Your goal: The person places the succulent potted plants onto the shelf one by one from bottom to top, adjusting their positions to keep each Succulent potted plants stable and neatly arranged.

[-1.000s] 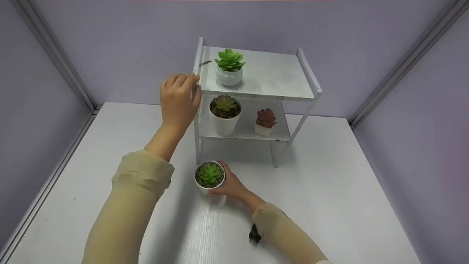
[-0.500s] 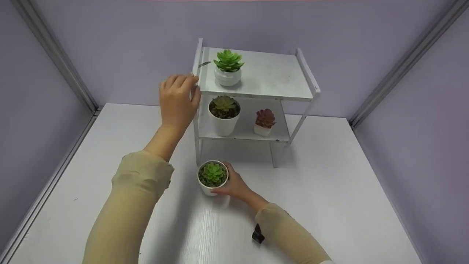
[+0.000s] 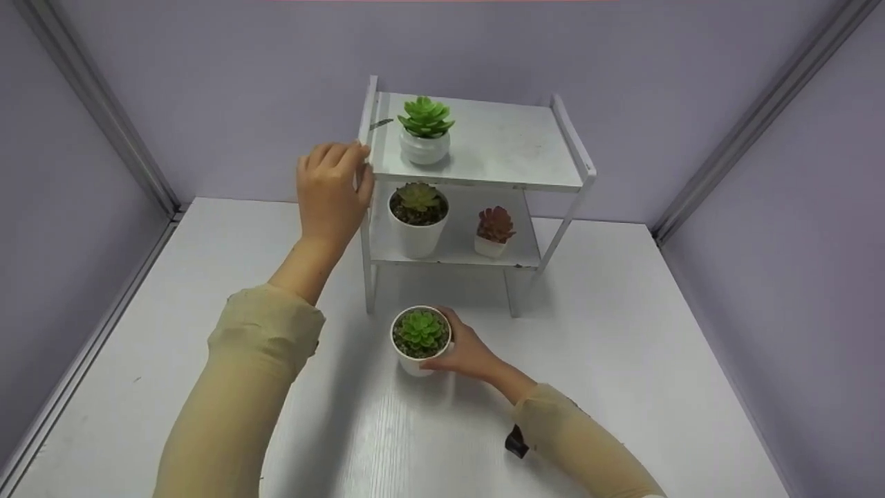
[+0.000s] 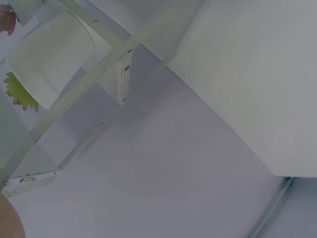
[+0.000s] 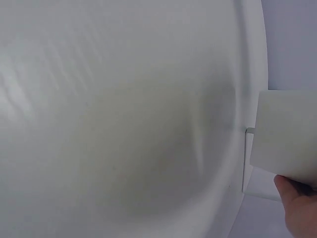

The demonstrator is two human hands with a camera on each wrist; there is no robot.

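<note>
My right hand (image 3: pixel 467 349) grips a small white pot (image 3: pixel 417 368) from its right side, thumb at the front. A green succulent (image 3: pixel 422 329) grows in it amid pebbly filling. The pot is in front of the shelf, close over the table; in the right wrist view its plain wall (image 5: pixel 285 134) shows above my thumb. My left hand (image 3: pixel 332 183) holds the left side rail of the white two-tier shelf (image 3: pixel 511 138), fingers curled at its upper part. Only a sliver of that hand (image 4: pixel 10 218) shows in the left wrist view.
On the top tier stands a bright green succulent in a round white pot (image 3: pixel 424 148). Below it, the lower tier bears a taller white pot (image 3: pixel 418 240) with a dull green succulent and a small pot with a reddish succulent (image 3: pixel 495 225). Pale walls (image 3: pixel 760 242) enclose the white table (image 3: pixel 601 387).
My right hand has moved the potted succulent to the right in front of the shelf. My left hand keeps its hold on the rail; the whole head view has shifted slightly.
</note>
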